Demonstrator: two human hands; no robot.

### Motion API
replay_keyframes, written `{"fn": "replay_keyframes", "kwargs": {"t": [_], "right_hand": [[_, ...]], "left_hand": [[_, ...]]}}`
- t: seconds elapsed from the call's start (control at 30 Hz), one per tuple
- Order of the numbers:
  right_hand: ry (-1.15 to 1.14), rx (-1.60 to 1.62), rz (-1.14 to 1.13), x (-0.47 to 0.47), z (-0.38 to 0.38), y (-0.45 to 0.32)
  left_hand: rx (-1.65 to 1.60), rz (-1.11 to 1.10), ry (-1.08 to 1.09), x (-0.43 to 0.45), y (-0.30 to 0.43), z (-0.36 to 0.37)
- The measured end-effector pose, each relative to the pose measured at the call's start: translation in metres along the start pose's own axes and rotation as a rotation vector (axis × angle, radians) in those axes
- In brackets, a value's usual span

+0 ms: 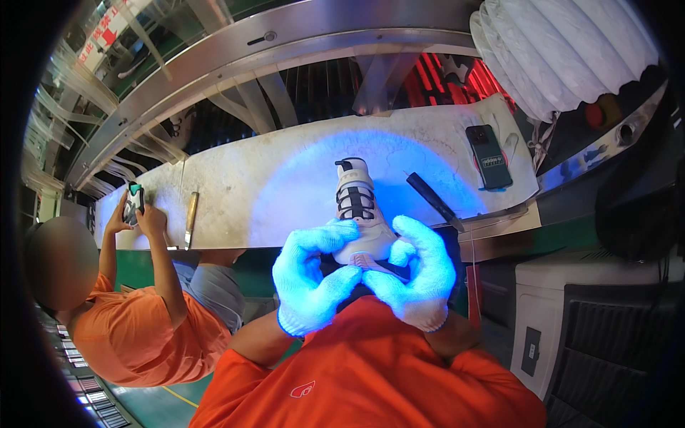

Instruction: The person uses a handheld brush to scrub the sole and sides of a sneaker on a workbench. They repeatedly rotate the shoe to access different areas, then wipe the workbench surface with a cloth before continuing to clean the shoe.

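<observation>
A pale sneaker (364,235) with black laces is gripped between my two hands, its toe towards me and its heel end over the workbench. My left hand (316,275), in a white knit glove lit blue, has its fingers on the toe's left side and its thumb at the toe tip. On the other side my gloved right hand (420,273) curls round the forefoot, thumb near the toe tip. At the toe shows a pinkish and black sole part (372,262); how firmly it is joined to the upper I cannot tell. Blue light falls across the shoe and both gloves.
A black-handled tool (431,198) and a phone (489,158) lie right on the workbench (230,182). Left lies a wooden-handled knife (191,219). Beside me a co-worker (139,331) holds a shoe-like item (134,206). Behind runs a metal-framed conveyor (230,56); a white duct (567,53) hangs right.
</observation>
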State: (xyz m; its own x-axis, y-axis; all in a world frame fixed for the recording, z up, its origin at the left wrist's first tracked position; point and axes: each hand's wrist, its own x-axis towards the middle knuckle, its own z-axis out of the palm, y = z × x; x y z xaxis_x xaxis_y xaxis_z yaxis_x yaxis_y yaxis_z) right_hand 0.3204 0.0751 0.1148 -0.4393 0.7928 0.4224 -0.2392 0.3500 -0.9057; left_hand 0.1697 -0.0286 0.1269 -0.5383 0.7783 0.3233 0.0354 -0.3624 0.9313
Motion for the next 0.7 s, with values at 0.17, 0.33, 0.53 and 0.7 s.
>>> {"fn": "replay_keyframes", "kwargs": {"t": [0.17,0.33,0.53,0.7], "right_hand": [[-0.108,-0.100,-0.072,0.008,-0.002,-0.008],[-0.039,-0.111,-0.112,0.011,0.004,-0.006],[-0.047,-0.052,-0.119,0.011,0.008,-0.010],[-0.077,-0.113,-0.082,0.019,0.004,-0.016]], "left_hand": [[-0.076,-0.308,-0.133,0.023,0.018,-0.009],[-0.168,-0.388,-0.128,0.026,0.014,-0.006],[-0.113,-0.369,-0.143,0.026,0.020,-0.013],[-0.073,-0.434,-0.176,0.036,0.024,-0.022]]}}
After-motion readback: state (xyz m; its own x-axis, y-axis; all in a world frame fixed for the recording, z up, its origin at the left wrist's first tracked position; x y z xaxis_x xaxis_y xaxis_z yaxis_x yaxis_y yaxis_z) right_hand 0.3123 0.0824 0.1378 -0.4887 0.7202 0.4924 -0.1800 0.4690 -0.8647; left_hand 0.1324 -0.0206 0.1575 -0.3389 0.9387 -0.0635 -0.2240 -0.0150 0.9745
